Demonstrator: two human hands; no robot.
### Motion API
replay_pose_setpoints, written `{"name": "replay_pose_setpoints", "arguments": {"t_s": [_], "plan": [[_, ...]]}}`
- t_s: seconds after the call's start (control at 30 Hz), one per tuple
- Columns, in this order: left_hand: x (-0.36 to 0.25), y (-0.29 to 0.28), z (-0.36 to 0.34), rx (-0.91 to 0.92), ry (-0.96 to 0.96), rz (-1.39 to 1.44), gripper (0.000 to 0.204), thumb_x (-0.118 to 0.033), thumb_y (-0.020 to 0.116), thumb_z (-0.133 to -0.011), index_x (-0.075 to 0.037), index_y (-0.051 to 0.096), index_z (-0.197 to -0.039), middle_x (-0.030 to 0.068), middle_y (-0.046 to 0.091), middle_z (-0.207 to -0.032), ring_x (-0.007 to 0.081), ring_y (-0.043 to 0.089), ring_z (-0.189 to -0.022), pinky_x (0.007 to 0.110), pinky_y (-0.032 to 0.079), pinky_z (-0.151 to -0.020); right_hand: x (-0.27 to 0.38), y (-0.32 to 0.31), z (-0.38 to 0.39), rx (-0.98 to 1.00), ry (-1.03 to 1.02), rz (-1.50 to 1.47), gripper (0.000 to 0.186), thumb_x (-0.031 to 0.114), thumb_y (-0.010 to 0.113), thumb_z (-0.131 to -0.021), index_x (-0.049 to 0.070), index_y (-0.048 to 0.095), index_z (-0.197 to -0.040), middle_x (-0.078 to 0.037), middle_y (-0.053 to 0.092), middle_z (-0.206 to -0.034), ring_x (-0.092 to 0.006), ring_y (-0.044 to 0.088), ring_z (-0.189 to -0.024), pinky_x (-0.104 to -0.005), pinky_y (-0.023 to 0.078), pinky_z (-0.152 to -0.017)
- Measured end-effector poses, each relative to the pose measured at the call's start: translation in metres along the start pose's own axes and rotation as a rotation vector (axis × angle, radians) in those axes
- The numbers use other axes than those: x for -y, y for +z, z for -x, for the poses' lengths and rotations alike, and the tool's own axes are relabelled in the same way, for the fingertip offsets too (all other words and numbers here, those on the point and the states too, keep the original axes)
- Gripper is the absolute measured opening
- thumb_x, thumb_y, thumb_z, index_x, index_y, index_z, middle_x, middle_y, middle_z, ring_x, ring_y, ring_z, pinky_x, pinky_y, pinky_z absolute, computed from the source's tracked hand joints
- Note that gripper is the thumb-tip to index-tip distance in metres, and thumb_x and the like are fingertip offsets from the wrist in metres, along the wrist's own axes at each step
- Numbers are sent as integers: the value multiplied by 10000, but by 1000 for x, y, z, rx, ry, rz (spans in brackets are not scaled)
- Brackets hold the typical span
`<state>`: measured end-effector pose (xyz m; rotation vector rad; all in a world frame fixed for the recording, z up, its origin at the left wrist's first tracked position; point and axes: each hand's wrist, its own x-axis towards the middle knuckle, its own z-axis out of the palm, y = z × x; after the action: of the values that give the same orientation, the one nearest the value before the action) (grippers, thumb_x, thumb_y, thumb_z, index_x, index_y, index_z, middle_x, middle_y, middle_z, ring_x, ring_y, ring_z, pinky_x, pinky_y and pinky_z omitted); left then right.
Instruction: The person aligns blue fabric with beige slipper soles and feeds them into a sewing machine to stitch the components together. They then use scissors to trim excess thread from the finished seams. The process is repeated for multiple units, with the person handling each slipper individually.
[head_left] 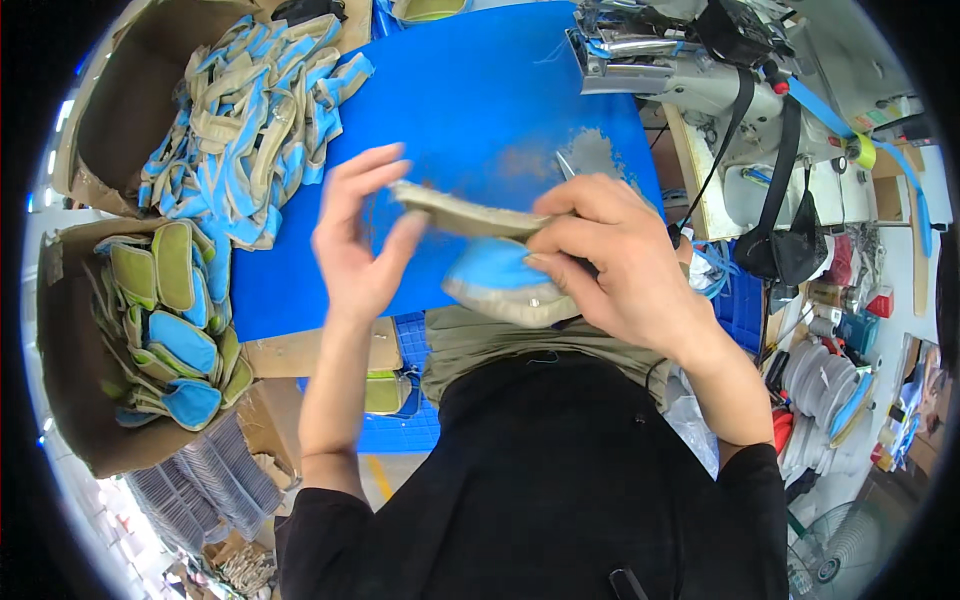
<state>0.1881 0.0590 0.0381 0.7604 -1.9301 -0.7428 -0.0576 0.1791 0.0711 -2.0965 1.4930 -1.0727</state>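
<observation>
My right hand (625,262) pinches a blue-and-beige sewn fabric piece (490,275) between thumb and fingers, above the near edge of the blue table. From the same grip a beige strip-like part (470,214) stretches left. Its free end lies between the spread thumb and fingers of my left hand (362,235), which is open and does not grip it. The held piece has a rounded lower edge and is slightly blurred. Behind my right fingers, a pointed metal tool (565,165) lies partly hidden on the table.
A heap of blue-and-beige strips (245,125) spills from a cardboard box onto the blue table (470,80). Below it, another box (65,350) holds green and blue padded pieces (180,345). A sewing machine (660,75) stands at the far right. Stacked grey sheets (215,480) are lower left.
</observation>
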Motion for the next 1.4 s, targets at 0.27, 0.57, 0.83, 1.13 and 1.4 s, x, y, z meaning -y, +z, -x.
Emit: {"name": "replay_pose_setpoints", "arguments": {"t_s": [0.27,0.57,0.83,1.13,1.4], "plan": [[-1,24,-7,617,-490,402,375,-302,572,-1057,9,754,-1160,70,766,-965,208,682,-840,332,529,-781,1,14,2,-73,63,-29,122,29,807,-802,30,725,-892,-120,662,-1065,-315,642,-942,-403,505,-789],[-3,16,-36,812,-519,323,132,-104,798,-898,7,748,-949,13,727,-880,41,604,-837,249,481,-714,-9,16,17,-122,160,-70,85,72,785,-821,28,731,-871,-135,679,-1049,-347,650,-940,-427,521,-785],[-48,-1,-50,522,119,-212,128,7,854,-733,-19,741,-787,63,720,-876,177,656,-805,281,493,-737,-3,19,17,-100,228,-197,84,106,778,-846,31,747,-869,-129,686,-1017,-332,661,-951,-421,512,-794],[-52,-3,-47,603,-95,-112,131,18,827,-782,-6,699,-795,115,762,-965,165,705,-860,290,526,-750,-1,18,16,-153,189,-240,97,114,788,-844,25,751,-855,-114,696,-975,-305,670,-912,-403,511,-783],[-60,-4,-32,506,-165,-50,158,63,817,-777,-2,674,-766,123,753,-919,147,682,-815,277,519,-722,-1,18,22,-191,258,-385,134,123,782,-855,17,711,-815,-116,704,-962,-258,689,-842,-356,512,-725]]}}
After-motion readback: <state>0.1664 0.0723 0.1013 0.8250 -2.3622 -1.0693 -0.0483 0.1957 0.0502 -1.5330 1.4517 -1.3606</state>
